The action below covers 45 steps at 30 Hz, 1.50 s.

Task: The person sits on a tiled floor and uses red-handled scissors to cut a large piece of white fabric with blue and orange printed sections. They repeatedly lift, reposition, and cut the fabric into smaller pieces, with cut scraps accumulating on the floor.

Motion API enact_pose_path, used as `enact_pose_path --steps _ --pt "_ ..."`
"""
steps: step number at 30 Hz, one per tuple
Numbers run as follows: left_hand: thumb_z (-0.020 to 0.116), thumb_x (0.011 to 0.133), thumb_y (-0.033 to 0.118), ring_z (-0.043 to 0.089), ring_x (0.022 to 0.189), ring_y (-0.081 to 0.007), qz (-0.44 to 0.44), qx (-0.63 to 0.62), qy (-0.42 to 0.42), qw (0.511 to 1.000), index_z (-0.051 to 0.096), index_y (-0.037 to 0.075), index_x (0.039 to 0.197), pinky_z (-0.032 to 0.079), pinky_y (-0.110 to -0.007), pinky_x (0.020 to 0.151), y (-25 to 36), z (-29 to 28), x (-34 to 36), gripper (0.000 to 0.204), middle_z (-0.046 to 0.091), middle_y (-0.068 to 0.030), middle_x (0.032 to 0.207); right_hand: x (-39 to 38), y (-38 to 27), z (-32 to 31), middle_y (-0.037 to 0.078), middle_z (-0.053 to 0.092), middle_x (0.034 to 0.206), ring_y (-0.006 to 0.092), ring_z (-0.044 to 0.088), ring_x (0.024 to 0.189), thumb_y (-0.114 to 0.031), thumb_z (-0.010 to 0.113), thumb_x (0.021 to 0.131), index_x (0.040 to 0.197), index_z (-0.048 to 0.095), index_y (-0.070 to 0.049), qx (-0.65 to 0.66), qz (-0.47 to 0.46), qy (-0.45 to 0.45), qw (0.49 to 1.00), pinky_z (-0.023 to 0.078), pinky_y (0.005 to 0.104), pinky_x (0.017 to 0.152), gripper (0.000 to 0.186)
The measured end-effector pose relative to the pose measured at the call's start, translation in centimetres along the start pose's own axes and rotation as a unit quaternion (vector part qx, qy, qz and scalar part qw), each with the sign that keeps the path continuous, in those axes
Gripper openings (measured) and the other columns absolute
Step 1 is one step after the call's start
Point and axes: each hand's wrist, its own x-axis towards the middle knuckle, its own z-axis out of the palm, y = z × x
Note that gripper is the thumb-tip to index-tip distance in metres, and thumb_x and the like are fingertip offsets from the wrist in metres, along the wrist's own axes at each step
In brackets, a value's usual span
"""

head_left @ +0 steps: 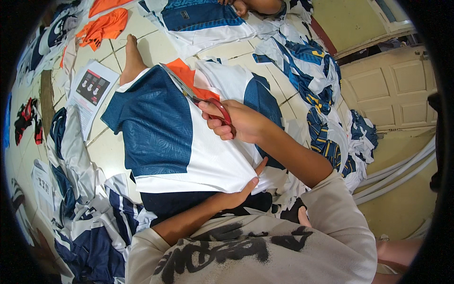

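A blue-and-white printed fabric piece (158, 128) is spread across my lap and leg. My right hand (239, 122) is closed around the red handles of a pair of scissors (220, 111). Their metal blades point away to the upper left, lying over the fabric's far edge beside an orange piece of cloth (185, 72). Whether the blades are apart is hard to make out. Near my body, my left hand (240, 193) grips the white lower edge of the fabric piece between thumb and fingers, drawing it taut. Part of that hand is hidden under the cloth.
Piles of blue, white and yellow cloth (314, 90) lie on the tiled floor at right, navy-and-white ones (94, 241) at lower left. A printed sheet (94, 92) lies left of my bare foot (132, 59). Across from me another person's hand (240, 7) rests near blue fabric.
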Motion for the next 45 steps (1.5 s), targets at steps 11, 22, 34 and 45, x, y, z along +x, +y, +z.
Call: enact_pose_path --steps 11,22,34,45 --pt "0.026 0.104 0.037 0.033 0.134 -0.036 -0.016 0.135 -0.115 0.984 0.021 0.021 0.153 0.026 -0.038 0.112 1.4 -0.1 -0.2 0.052 0.024 -0.0182 0.153 3.8 -2.1 -0.9 -0.008 0.043 0.062 0.0028 0.038 0.048 -0.05 0.066 0.088 0.081 0.047 -0.015 0.031 -0.051 0.0 0.998 0.03 0.0187 0.045 0.041" --pt "0.028 0.104 0.039 0.034 0.133 -0.0369 0.022 0.025 -0.102 0.994 0.022 0.026 0.153 0.022 -0.038 0.113 1.8 0.6 -0.8 0.051 0.033 -0.0227 0.147 8.6 -6.7 -2.5 -0.007 0.041 0.063 0.0009 0.037 0.047 -0.047 0.064 0.091 0.084 0.048 -0.011 0.089 -0.142 0.025 0.985 0.031 0.0164 0.044 0.04" --pt "0.055 0.097 0.037 0.062 0.09 -0.0322 -0.153 -0.006 -0.235 0.96 0.058 0.002 0.107 0.047 -0.038 0.079 10.8 -6.7 -6.4 0.037 0.063 -0.019 0.095 13.7 -3.1 -11.3 -0.004 0.046 0.063 0.0058 0.044 0.051 -0.044 0.064 0.091 0.082 0.051 -0.013 0.146 -0.234 0.053 0.96 0.034 0.0215 0.047 0.035" --pt "0.052 0.099 0.026 0.057 0.117 -0.0256 0.0 0.815 0.368 0.448 0.056 0.007 0.129 0.043 -0.037 0.099 33.5 -47.1 -9.0 0.036 0.06 -0.0156 0.126 14.4 -1.7 -13.5 -0.002 0.053 0.065 0.0076 0.05 0.05 -0.047 0.067 0.087 0.079 0.052 -0.012 0.163 -0.236 0.008 0.958 0.04 0.0224 0.047 0.039"
